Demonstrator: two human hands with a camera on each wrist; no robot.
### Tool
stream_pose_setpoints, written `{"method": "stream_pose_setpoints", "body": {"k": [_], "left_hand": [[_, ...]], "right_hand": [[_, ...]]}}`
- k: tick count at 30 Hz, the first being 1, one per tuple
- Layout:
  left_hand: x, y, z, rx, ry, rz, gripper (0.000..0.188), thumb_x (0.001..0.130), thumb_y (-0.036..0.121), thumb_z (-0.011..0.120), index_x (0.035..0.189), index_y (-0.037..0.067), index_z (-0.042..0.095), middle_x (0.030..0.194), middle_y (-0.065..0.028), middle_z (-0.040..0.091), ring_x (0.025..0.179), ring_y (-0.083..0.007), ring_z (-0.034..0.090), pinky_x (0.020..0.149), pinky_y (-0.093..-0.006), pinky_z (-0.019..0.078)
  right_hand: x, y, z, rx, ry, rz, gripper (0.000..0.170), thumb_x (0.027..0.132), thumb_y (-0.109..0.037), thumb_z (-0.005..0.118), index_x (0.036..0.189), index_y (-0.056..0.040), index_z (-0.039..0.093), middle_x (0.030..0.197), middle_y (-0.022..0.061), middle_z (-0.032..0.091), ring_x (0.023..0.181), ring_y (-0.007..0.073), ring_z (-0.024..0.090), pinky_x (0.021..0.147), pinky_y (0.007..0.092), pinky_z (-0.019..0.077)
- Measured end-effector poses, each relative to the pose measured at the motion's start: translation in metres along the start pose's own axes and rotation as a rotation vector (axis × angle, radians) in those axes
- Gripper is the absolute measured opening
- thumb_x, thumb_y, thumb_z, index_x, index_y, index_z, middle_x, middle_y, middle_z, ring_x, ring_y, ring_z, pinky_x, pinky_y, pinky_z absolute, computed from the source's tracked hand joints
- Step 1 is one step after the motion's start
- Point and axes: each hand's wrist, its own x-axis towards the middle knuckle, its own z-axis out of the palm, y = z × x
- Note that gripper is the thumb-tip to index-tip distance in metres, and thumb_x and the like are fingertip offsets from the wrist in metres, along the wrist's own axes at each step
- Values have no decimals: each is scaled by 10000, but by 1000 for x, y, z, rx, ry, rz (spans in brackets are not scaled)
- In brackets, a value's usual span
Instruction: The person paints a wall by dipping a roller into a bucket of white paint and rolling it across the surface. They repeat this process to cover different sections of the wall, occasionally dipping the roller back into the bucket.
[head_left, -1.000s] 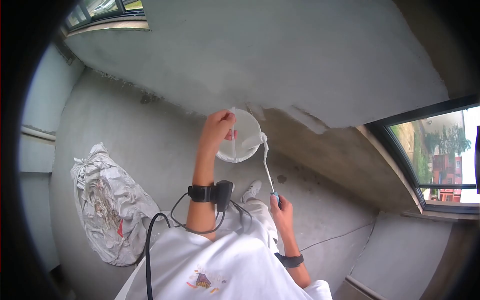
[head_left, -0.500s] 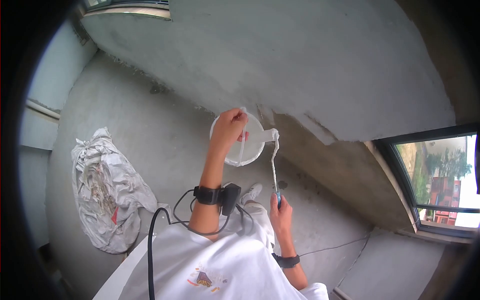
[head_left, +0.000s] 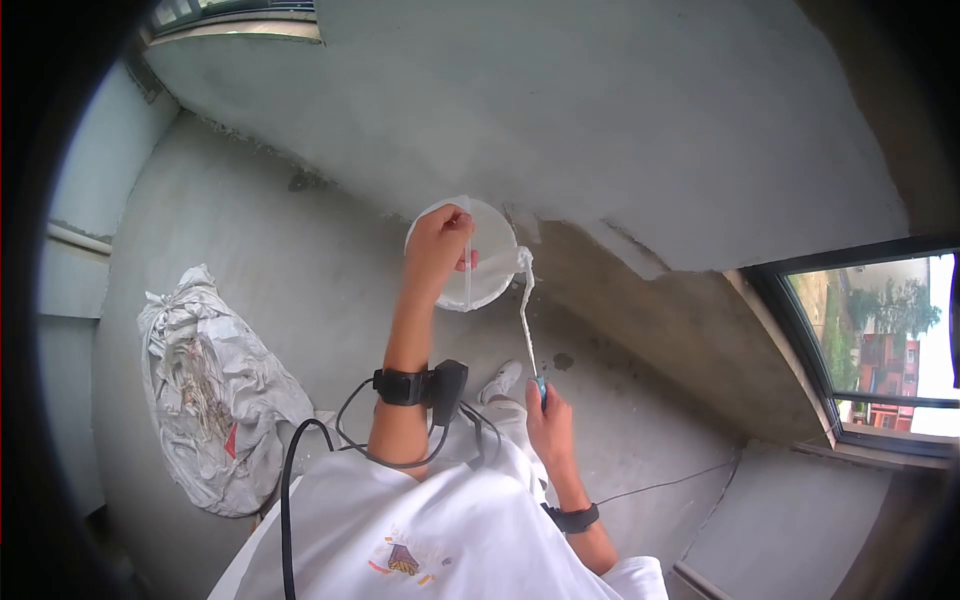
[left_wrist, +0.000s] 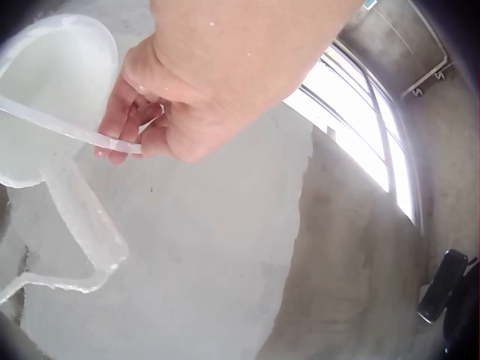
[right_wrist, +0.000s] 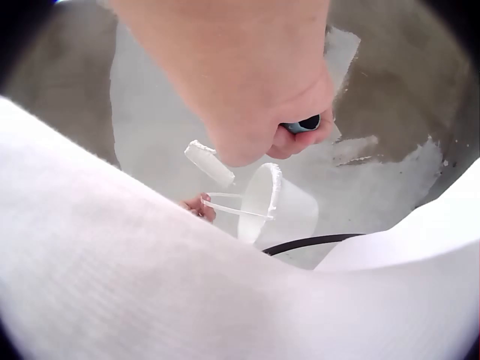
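My left hand (head_left: 437,250) grips the white strap-like handle (left_wrist: 67,129) of a white bucket (right_wrist: 296,210) and holds it in front of me. White paint lies inside the bucket, with a coated rim (head_left: 470,308). Lower down, my right hand (head_left: 550,430) is wrapped around the blue handle (right_wrist: 304,124) of a paint roller. Its bent, paint-covered rod (head_left: 527,320) runs up toward the bucket. The white roller sleeve (left_wrist: 90,221) overlaps the bucket's right rim in the head view.
A sloping grey-coated wall (head_left: 600,130) rises just beyond the bucket, with bare brownish wall (head_left: 640,310) beside it. A window (head_left: 870,340) is at right. On the grey floor (head_left: 330,260) lies a full white sack (head_left: 215,400) at left. Black cables (head_left: 290,500) hang by my white shirt.
The roller sleeve reached farther past the bucket's right rim half a second ago and now overlaps the bucket more. Both hands have shifted slightly left and keep their grips.
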Motion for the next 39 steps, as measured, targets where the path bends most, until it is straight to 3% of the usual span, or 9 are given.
{"method": "stream_pose_setpoints", "body": {"k": [2,5,8,15,22,26,33,39], "left_hand": [[3,2,3,-34,21,-3,174,909,142,529,902,-10,615,764,-48,602,591,-149,647,527,-261,513],[3,-4,1,-13,-3,-13,197,934,191,547,936,7,615,839,-43,601,621,-167,656,553,-272,529],[7,-5,6,-28,4,-26,205,949,215,555,957,18,611,880,-37,597,632,-174,657,568,-274,533],[16,-17,11,-58,-1,-62,186,954,223,558,959,41,599,870,-25,582,628,-163,651,559,-263,515],[17,-26,22,-5,57,-92,182,947,195,545,955,25,608,867,-23,590,615,-139,634,544,-241,509],[18,-34,34,17,93,-106,171,973,192,543,944,33,599,839,-15,569,577,-113,589,549,-252,518],[19,-54,45,80,117,-146,189,995,205,531,938,34,588,816,-5,537,546,-90,534,603,-284,565],[17,-60,52,138,179,-225,196,995,218,535,932,41,591,818,-8,534,558,-100,562,590,-271,509]], "right_hand": [[-1,0,5,65,18,-9,478,1022,-389,457,737,-7,482,550,50,422,536,109,348,474,315,322],[2,9,8,421,-112,171,482,1020,-436,451,721,-59,469,535,-3,406,461,78,329,414,281,267],[7,7,0,913,-295,467,458,1013,-469,459,737,-103,442,539,-56,355,404,52,297,370,249,200],[30,25,-19,1080,-276,529,450,1004,-507,456,784,-116,427,526,-62,300,388,47,240,361,242,178],[116,61,-71,1185,-113,447,451,1001,-532,442,808,-124,441,536,-74,252,414,62,201,393,254,186],[164,91,-80,1207,-131,480,444,1002,-527,445,811,-125,442,543,-73,258,417,60,201,397,258,185],[212,130,-54,1259,-185,575,439,991,-526,474,812,-126,442,548,-70,263,419,59,207,398,254,178],[252,160,-5,1358,-192,720,439,986,-525,484,809,-126,440,556,-71,257,423,61,214,395,252,183]]}}
